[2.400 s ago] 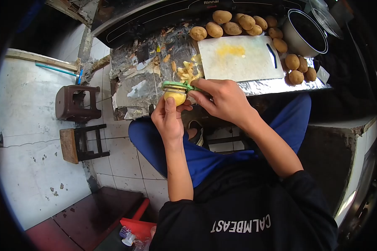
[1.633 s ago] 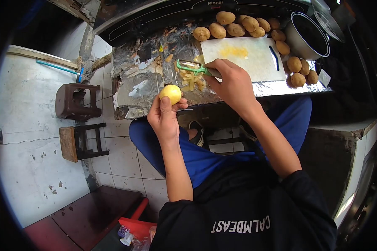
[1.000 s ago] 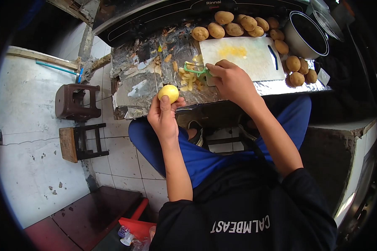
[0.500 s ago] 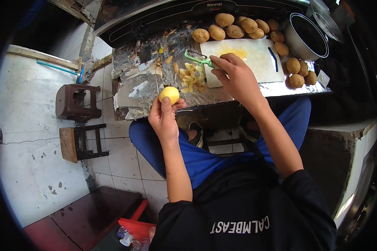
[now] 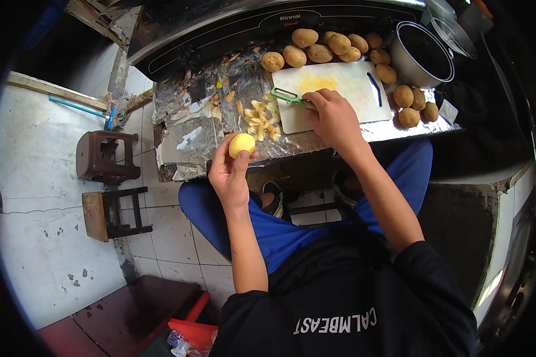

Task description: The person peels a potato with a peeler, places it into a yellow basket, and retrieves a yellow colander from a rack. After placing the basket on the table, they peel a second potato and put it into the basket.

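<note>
Cooktop: black Rinnai cooktop (image 5: pixel 232 24) along the far edge of the counter.
Foil: crinkled foil sheet (image 5: pixel 190 128) covers the counter, torn in places.
Cutting board: white cutting board (image 5: pixel 351 89) lies on the foil, with a yellow stain near its far edge.
Unpeeled potatoes: one row (image 5: pixel 318 52) sits between board and cooktop; more (image 5: pixel 403 95) lie just right of the board.
Pot: metal pot (image 5: pixel 420 53), dark inside, beside the right-hand potatoes.
Peelings: pile of peelings (image 5: pixel 259 119) on the foil, left of the board.
Stools: brown plastic stool (image 5: pixel 98 156) and small wooden stool (image 5: pixel 110 212) on the tiled floor, left.
</note>
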A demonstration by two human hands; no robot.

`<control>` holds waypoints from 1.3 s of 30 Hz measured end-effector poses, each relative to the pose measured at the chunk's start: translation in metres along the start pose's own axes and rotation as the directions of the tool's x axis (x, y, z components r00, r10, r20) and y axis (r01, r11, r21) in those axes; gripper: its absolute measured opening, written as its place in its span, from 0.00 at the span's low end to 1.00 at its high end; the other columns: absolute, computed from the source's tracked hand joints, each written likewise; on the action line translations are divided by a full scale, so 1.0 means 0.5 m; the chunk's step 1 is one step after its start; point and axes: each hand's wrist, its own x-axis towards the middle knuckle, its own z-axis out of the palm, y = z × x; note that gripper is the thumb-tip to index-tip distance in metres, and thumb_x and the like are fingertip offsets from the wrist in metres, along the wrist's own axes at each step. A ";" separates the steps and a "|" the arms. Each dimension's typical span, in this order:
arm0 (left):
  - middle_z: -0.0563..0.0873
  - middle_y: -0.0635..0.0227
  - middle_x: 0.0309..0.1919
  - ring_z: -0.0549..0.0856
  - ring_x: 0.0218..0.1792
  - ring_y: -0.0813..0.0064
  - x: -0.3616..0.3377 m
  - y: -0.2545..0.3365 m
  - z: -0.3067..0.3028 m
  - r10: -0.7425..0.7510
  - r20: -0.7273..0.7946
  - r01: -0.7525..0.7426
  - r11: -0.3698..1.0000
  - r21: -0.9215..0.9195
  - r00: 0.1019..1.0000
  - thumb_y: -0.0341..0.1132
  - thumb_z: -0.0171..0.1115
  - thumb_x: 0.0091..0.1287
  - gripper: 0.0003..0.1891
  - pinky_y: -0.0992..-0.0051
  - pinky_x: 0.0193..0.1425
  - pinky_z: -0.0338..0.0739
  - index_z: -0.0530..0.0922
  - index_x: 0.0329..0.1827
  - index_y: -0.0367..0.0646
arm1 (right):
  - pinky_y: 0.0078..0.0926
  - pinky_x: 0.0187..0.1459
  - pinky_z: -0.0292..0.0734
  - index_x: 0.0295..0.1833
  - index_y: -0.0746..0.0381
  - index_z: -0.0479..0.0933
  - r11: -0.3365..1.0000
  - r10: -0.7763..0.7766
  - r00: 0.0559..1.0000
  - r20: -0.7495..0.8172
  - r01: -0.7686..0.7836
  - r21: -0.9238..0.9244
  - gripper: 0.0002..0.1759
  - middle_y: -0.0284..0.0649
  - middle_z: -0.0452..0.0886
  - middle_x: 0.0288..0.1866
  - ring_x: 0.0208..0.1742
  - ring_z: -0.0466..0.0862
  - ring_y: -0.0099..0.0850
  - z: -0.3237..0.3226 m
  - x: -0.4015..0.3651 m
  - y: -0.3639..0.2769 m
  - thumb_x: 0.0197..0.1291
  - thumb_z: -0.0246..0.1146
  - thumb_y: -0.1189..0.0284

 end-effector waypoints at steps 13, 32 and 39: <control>0.85 0.56 0.55 0.84 0.57 0.63 -0.025 0.048 0.146 0.200 0.264 -0.316 0.782 0.537 0.944 0.23 0.74 0.58 0.27 0.67 0.63 0.78 0.76 0.62 0.34 | 0.26 0.52 0.78 0.74 0.69 0.63 0.171 0.133 0.834 0.535 -0.551 0.817 0.36 0.48 0.79 0.59 0.54 0.80 0.29 -0.112 -0.074 -0.077 0.70 0.64 0.59; 0.80 0.54 0.50 0.82 0.49 0.54 -0.125 0.094 0.456 0.229 0.845 -0.675 0.713 0.192 0.482 0.25 0.77 0.52 0.26 0.62 0.56 0.77 0.80 0.56 0.37 | 0.26 0.54 0.80 0.68 0.65 0.70 0.532 0.739 0.667 -0.091 -0.496 0.686 0.24 0.44 0.86 0.49 0.48 0.85 0.26 -0.681 -0.475 -0.051 0.70 0.63 0.69; 0.83 0.55 0.47 0.84 0.48 0.56 -0.193 0.087 0.549 0.230 0.864 -0.613 0.782 0.111 0.448 0.30 0.78 0.51 0.24 0.64 0.57 0.77 0.81 0.51 0.36 | 0.23 0.45 0.79 0.67 0.68 0.71 0.697 0.716 0.520 -0.467 -0.482 0.531 0.22 0.43 0.85 0.46 0.43 0.85 0.26 -0.868 -0.626 -0.059 0.73 0.57 0.67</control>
